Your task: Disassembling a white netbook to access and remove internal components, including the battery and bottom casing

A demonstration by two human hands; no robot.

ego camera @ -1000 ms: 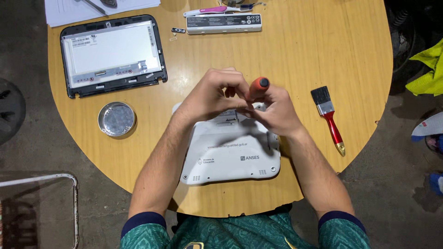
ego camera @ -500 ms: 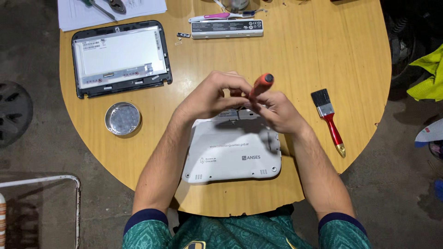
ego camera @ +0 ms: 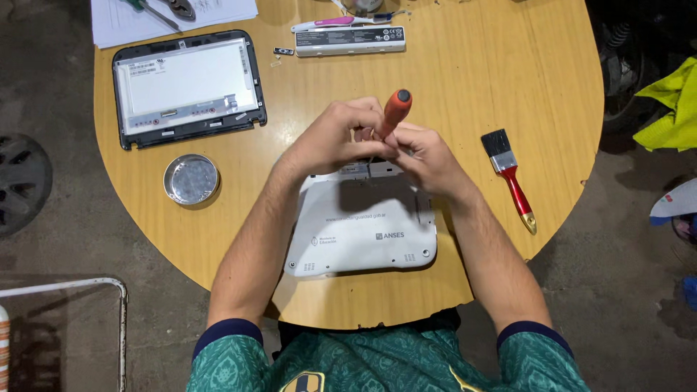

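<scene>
the screwdriver (ego camera: 396, 110) now stands steeper than a second ago, both hands raised a little over the laptop base's (ego camera: 363, 232) far edge, near the tabletop's (ego camera: 450, 80) middle. left hand (ego camera: 330, 138) and right hand (ego camera: 428, 156) both curl closed round its shaft. screen panel (ego camera: 187, 86), tin (ego camera: 191, 178), battery (ego camera: 350, 40) and brush (ego camera: 510, 178) lie well apart; nothing blocks them.

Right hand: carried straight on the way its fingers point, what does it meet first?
The right hand points left toward the left hand; it would meet that hand's fingers around the red screwdriver first, probably at once.
</scene>
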